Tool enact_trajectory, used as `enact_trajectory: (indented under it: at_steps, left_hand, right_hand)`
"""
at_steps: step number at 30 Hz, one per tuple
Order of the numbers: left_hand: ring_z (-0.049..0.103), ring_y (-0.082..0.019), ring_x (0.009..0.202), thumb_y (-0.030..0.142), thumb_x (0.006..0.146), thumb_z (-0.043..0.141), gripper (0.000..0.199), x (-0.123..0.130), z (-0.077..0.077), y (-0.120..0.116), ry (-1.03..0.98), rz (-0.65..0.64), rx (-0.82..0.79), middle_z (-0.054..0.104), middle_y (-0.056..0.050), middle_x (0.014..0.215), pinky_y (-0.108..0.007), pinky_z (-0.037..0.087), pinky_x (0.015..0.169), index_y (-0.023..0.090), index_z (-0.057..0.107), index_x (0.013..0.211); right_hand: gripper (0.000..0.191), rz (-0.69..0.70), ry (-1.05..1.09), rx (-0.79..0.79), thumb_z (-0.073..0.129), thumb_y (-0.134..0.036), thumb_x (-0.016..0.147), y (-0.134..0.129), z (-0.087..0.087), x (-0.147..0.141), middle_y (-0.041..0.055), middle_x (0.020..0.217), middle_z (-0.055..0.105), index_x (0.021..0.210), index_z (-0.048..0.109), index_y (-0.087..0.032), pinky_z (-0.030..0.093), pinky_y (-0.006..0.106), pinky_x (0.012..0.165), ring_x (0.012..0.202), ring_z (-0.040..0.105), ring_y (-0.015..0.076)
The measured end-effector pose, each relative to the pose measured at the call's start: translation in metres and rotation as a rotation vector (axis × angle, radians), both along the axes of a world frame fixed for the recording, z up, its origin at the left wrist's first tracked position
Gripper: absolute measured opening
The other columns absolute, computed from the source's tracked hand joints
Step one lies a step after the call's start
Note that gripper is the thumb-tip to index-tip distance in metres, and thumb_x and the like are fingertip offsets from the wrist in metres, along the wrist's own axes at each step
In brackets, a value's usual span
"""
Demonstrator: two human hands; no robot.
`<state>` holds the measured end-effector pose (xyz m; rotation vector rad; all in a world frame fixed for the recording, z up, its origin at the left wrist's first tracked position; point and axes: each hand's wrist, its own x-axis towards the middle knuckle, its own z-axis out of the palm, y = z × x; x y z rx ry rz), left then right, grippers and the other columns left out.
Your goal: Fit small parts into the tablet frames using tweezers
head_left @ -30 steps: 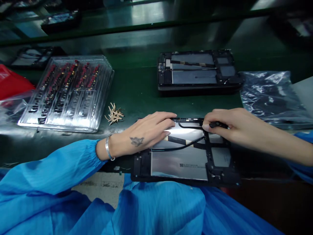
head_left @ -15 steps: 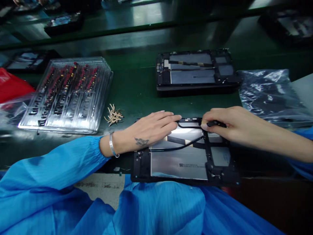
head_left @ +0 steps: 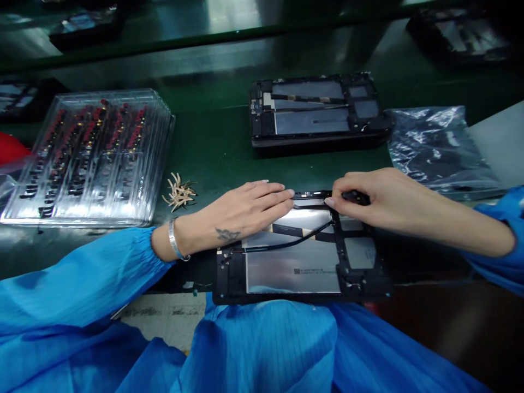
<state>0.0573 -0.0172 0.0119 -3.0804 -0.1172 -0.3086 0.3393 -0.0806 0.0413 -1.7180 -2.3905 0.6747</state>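
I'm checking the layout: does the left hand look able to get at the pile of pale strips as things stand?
Probably yes: the pale strips lie near the left hand, and nothing appears to stand between, though the hand rests on the open device.

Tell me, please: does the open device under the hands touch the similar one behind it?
Apart. The head view shows green table between the near device and the far device.
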Motion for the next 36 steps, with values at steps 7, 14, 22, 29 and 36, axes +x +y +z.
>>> enact_trajectory:
  at_steps: [7,14,22,29,36]
  left_hand:
    - [0.054,-0.032,0.141,0.017,0.106,0.048,0.039,-0.002,-0.007,0.001,-0.014,-0.009,0.015,0.056,-0.018,0.151,-0.050,0.049,0.114,0.007,0.051,0.143]
    - [0.053,-0.031,0.142,0.017,0.106,0.047,0.039,-0.001,-0.005,0.000,0.000,-0.001,0.005,0.056,-0.018,0.151,-0.049,0.048,0.116,0.009,0.053,0.143]
    - [0.058,-0.033,0.133,0.015,0.107,0.041,0.036,0.004,0.005,-0.003,0.011,-0.021,0.100,0.061,-0.020,0.144,-0.047,0.052,0.109,0.006,0.058,0.138]
    - [0.059,-0.031,0.120,0.015,0.107,0.036,0.037,0.021,0.015,-0.005,0.124,0.041,0.071,0.063,-0.018,0.129,-0.042,0.055,0.090,0.011,0.058,0.136]
    - [0.057,-0.029,0.107,0.015,0.107,0.032,0.043,0.038,0.033,-0.012,0.287,0.086,0.120,0.062,-0.016,0.118,-0.037,0.046,0.077,0.017,0.052,0.145]
  right_hand:
    - [0.029,0.039,-0.051,0.048,0.047,-0.038,0.091,-0.001,0.000,-0.005,0.0048,0.068,0.063,0.073,0.063,-0.020,0.034,0.029,0.055,0.059,0.056,0.0169]
    - [0.027,0.045,-0.102,0.034,0.047,-0.036,0.090,-0.001,-0.002,-0.004,0.0051,0.071,0.063,0.077,0.064,-0.019,0.034,0.029,0.056,0.061,0.055,0.0174]
    - [0.022,0.038,-0.099,0.047,0.050,-0.030,0.091,-0.003,-0.006,-0.002,0.0058,0.077,0.065,0.080,0.066,-0.019,0.033,0.029,0.059,0.066,0.057,0.0181]
    - [0.023,0.045,-0.130,0.061,0.049,-0.029,0.092,-0.005,-0.004,-0.002,0.0055,0.079,0.063,0.082,0.066,-0.018,0.030,0.028,0.059,0.066,0.055,0.0162]
    - [0.018,0.051,-0.180,0.088,0.052,-0.027,0.091,-0.004,-0.008,-0.005,0.0058,0.080,0.062,0.084,0.066,-0.018,0.029,0.028,0.057,0.066,0.055,0.0168]
